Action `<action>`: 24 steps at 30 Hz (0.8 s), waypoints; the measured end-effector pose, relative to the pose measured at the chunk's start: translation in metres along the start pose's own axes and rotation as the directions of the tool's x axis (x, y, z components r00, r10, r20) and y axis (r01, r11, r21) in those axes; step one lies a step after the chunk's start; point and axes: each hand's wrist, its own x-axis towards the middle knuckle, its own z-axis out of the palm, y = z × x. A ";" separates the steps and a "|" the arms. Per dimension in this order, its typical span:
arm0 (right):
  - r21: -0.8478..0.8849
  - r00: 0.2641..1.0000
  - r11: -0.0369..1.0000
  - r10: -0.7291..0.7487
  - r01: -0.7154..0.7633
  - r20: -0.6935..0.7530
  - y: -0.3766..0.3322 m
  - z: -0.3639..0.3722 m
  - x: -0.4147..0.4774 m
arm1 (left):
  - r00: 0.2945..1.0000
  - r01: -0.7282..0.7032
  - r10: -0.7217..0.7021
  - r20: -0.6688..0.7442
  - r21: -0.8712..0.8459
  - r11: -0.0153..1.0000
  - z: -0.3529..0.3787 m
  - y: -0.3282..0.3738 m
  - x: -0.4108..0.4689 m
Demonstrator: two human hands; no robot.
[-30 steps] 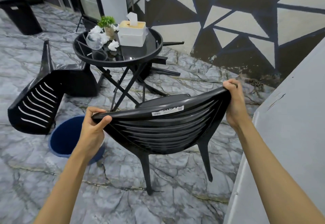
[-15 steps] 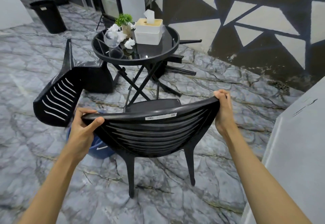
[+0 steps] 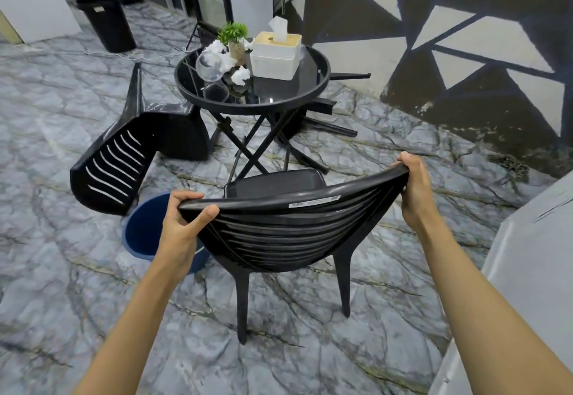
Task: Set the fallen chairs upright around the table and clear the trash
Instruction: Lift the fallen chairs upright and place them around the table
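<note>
Left hand (image 3: pixel 179 227): closed around the left end of the chair's top rail, thumb over the rail, fingers curled under it.
Right hand (image 3: pixel 414 190): closed around the right end of the same rail, fingers wrapped over the edge.
Held chair (image 3: pixel 279 233): black, upright, back toward the camera, seat facing the table; two rear legs show, reaching down to the marble floor (image 3: pixel 93 301).
Fallen chair (image 3: pixel 130 153): black, lying on its side on the floor to the left of the table, slatted back toward the camera.
Second fallen chair (image 3: pixel 325 112): behind and under the table's far right side, mostly hidden; only legs and dark parts show.
Table (image 3: pixel 322 84): round, black, glass-topped, on crossed folding legs.
Tabletop, left edge: two clear plastic cups (image 3: pixel 210 67), one lying on its side.
Tabletop, back: small potted plant (image 3: pixel 235 41) and a white tissue box (image 3: pixel 276 56).
Trash: crumpled white tissues (image 3: pixel 240 75) around the plant and cups.
Blue bin (image 3: pixel 145 230): on the floor just left of the held chair, partly behind the left hand.
Black bin (image 3: pixel 105 22): far back left, well apart from the table.
</note>
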 end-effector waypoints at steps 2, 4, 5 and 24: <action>0.023 1.000 1.000 0.009 -0.009 -0.003 -0.004 0.001 -0.006 | 0.999 0.041 -0.042 0.032 0.035 0.999 -0.005 0.003 -0.001; 0.048 1.000 0.999 0.007 -0.007 -0.006 -0.009 0.001 -0.011 | 0.994 0.084 -0.090 0.058 0.095 0.992 -0.009 0.009 -0.002; 0.045 1.000 0.999 -0.001 0.001 -0.018 -0.011 0.000 -0.013 | 0.992 0.102 -0.110 0.064 0.123 0.987 -0.011 0.010 -0.002; -0.527 0.702 0.645 -0.021 0.554 0.712 -0.083 0.272 -0.150 | 0.990 0.106 -0.143 0.010 0.621 0.776 -0.182 0.127 -0.012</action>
